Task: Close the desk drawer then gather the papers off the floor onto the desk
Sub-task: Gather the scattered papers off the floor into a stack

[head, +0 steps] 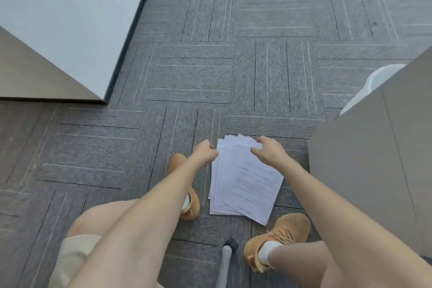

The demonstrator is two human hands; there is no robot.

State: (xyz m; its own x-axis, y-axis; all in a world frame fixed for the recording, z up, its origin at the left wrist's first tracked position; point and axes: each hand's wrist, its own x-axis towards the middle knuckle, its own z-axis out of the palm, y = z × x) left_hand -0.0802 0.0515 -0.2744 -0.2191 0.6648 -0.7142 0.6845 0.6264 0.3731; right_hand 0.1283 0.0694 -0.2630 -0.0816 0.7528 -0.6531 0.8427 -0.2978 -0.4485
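Item: loose papers (245, 182), printed sheets in a fanned stack, lying flat on the grey carpet-tile floor (233, 77) between two tan shoes (278, 238). Location relative to the grip: the stack's far edge lies directly under the right hand (268, 151) and just right of the left hand (207, 151); the rest of it runs back toward the person's feet. Right hand: fingers spread and curled down over the top corner, touching the uppermost sheet; whether any sheet is pinched cannot be told. Left hand: curled narrow at the stack's left edge, touching or almost touching it; whether it holds paper cannot be told. Posture: crouched, both bare forearms reaching forward, presumably to square the fan from two sides before lifting. Adjacent: a pale cabinet side (374, 159) just right of the right forearm, likely the desk unit; no open drawer shows in it. A white surface (58, 18) stands well off to the left. Status, judged: gathering under way, nothing lifted.
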